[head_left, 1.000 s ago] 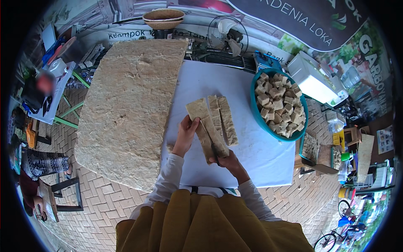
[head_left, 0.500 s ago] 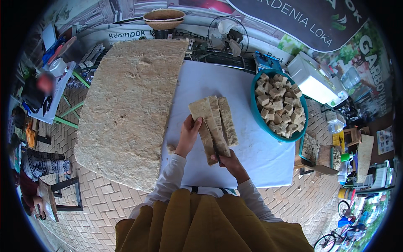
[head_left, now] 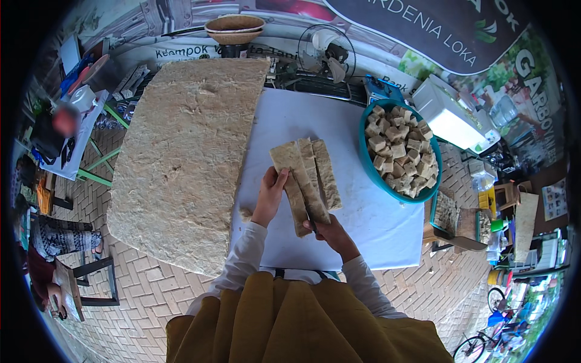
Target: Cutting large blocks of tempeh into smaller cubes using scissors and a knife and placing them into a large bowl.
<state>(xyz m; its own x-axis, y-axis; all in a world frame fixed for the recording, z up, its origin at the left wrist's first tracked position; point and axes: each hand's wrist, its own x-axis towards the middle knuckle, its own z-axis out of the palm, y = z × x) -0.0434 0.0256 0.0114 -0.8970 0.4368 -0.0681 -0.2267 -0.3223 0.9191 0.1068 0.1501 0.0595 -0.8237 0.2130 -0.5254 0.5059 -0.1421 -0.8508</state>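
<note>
Over the white-covered table, my left hand (head_left: pixel 270 195) grips a thick strip of beige fibrous material that looks like rockwool (head_left: pixel 287 158), its thumb on top. The strip is split lengthwise from its near end, and the two halves stay joined at the far end. My right hand (head_left: pixel 336 235) closes round a knife (head_left: pixel 311 222), whose dark blade sits in the split; most of it is hidden. Two more strips (head_left: pixel 327 175) lie side by side just right of the held one. A large slab (head_left: pixel 181 163) of the same material fills the table's left side.
A teal basin (head_left: pixel 367 156) heaped with cut cubes (head_left: pixel 404 148) stands at the table's right. Behind the table are a fan (head_left: pixel 327 54) and stacked woven bowls (head_left: pixel 235 27). A small crumb (head_left: pixel 245 214) lies by the slab's edge. A person sits at far left.
Hardly anything differs: the whole view has shifted slightly. My hands keep their grips, and the knife remains in the split near the strip's near end.
</note>
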